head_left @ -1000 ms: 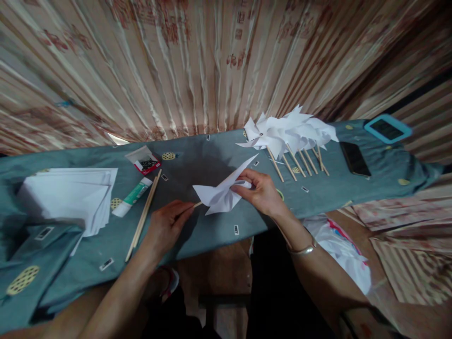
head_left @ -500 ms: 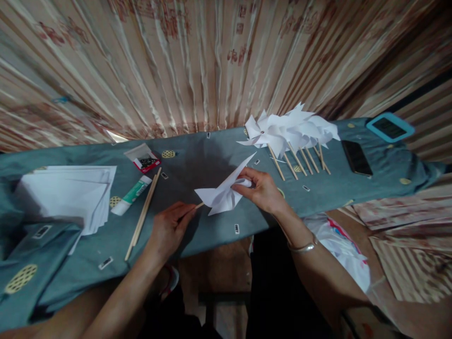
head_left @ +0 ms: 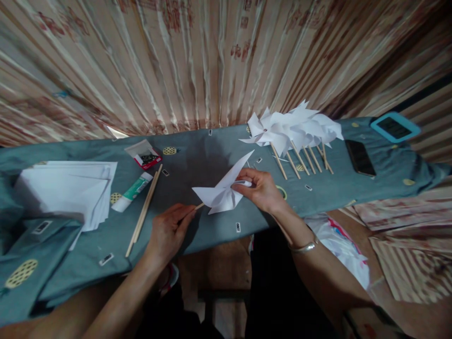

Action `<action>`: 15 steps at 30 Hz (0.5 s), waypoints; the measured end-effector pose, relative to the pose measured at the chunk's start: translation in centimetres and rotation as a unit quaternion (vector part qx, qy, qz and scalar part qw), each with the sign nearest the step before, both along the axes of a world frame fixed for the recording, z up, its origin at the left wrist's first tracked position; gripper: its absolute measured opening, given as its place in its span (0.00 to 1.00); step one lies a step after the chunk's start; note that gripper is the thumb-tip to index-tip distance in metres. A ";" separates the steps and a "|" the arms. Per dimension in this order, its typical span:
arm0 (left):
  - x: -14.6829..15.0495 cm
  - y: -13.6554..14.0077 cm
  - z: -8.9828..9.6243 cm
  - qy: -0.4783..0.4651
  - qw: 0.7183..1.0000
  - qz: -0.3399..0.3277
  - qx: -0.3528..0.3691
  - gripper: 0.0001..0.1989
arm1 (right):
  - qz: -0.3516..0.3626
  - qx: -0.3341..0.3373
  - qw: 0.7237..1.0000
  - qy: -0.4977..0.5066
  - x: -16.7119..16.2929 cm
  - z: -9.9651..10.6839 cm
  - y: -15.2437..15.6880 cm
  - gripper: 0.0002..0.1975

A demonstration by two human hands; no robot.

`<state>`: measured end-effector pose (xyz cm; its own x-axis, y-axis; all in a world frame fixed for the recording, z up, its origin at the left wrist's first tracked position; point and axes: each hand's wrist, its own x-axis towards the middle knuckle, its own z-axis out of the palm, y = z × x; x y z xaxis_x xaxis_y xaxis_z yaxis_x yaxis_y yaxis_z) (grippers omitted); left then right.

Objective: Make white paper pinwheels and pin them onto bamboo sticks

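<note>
A white paper pinwheel [head_left: 222,195] is held above the table between my hands, its blades curled and pointed. My left hand [head_left: 172,229] is closed on a thin wooden stick [head_left: 199,206], whose end goes behind the paper from the left. Thumb and fingers of my right hand [head_left: 257,187] pinch the pinwheel at its right side, near the folded middle. How the stick joins the paper is hidden. Finished-looking pinwheels [head_left: 294,126] on wooden sticks lie in an overlapping row beyond my right hand.
On the cloth-covered table [head_left: 190,162] lie a stack of white paper [head_left: 67,188], a glue stick [head_left: 132,192], loose wooden sticks [head_left: 144,212] and an open small box [head_left: 144,155]. A phone [head_left: 360,157], a blue-framed device [head_left: 395,127] and a tape roll [head_left: 281,192] are to the right. A curtain [head_left: 197,61] hangs behind.
The view has shifted slightly. My hands keep the same hold on the stick and the pinwheel, whose paper has tilted a little to the left.
</note>
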<state>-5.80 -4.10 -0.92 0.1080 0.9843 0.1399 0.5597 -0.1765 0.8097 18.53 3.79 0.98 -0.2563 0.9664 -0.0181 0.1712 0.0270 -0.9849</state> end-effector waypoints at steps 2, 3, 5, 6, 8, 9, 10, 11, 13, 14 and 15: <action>-0.2 0.0 -0.2 0.003 1.000 -0.001 0.003 0.14 | 0.002 0.009 1.000 -0.008 0.0 -0.1 0.0 0.12; -0.3 0.0 -0.4 0.006 1.000 -0.001 0.005 0.14 | 0.005 0.017 1.000 -0.014 0.0 -0.2 0.1 0.12; -0.4 0.0 -0.6 0.010 1.000 0.000 0.012 0.14 | 0.013 0.033 0.999 -0.033 0.0 -0.3 0.2 0.11; -0.4 0.0 -0.7 0.010 1.000 0.000 0.015 0.15 | 0.018 0.041 0.998 -0.043 0.1 -0.2 0.2 0.10; -0.5 0.0 -0.8 0.005 1.000 -0.003 0.023 0.15 | 0.022 0.051 0.997 -0.061 0.1 -0.2 0.2 0.09; -0.5 0.0 -0.9 0.003 1.000 -0.006 0.026 0.15 | 0.022 0.055 0.996 -0.068 0.2 -0.2 0.2 0.09; -0.5 0.0 -0.9 0.001 1.000 -0.009 0.027 0.15 | 0.021 0.058 0.995 -0.074 0.2 -0.1 0.2 0.09; -0.5 0.0 -0.9 0.001 1.000 -0.011 0.027 0.14 | 0.020 0.060 0.995 -0.080 0.2 -0.1 0.2 0.09; -0.6 0.0 -0.9 0.004 1.000 -0.013 0.025 0.14 | 0.024 0.059 0.994 -0.088 0.3 -0.1 0.2 0.09; -0.6 0.0 -0.9 0.004 1.000 -0.014 0.024 0.14 | 0.027 0.057 0.994 -0.090 0.3 -0.1 0.2 0.09; -0.6 -0.1 -0.9 0.005 1.000 -0.015 0.026 0.14 | 0.029 0.052 0.994 -0.090 0.3 -0.1 0.2 0.09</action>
<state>-6.40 -4.16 -1.83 0.1385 0.9722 0.1889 0.5616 -0.2342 0.7935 18.86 4.01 0.84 -0.3139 0.9490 0.0306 0.3399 0.1424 -0.9296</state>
